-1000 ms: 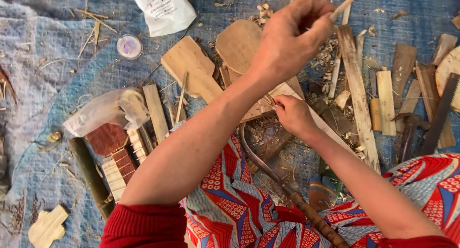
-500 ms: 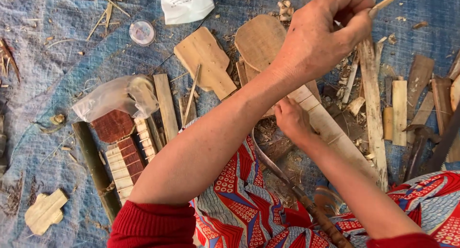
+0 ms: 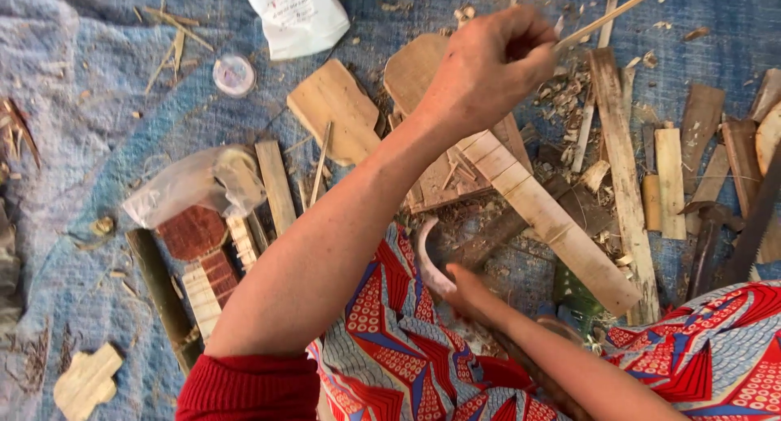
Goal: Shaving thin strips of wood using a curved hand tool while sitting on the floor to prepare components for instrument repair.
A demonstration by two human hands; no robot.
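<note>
While the left hand (image 3: 488, 67) pinched a thin wooden sliver (image 3: 602, 21) pointing to two o'clock, the right hand (image 3: 468, 295) gripped a curved blade (image 3: 427, 258) at six o'clock, apparently for whittling

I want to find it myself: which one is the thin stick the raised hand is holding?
Start at the blue cloth covered in wood pieces, then find the left hand raised near the top. The thin stick pokes out of its fist, slanting up to the right. Unlike the flat slats lying below, it is slender, pale and off the ground.
</note>
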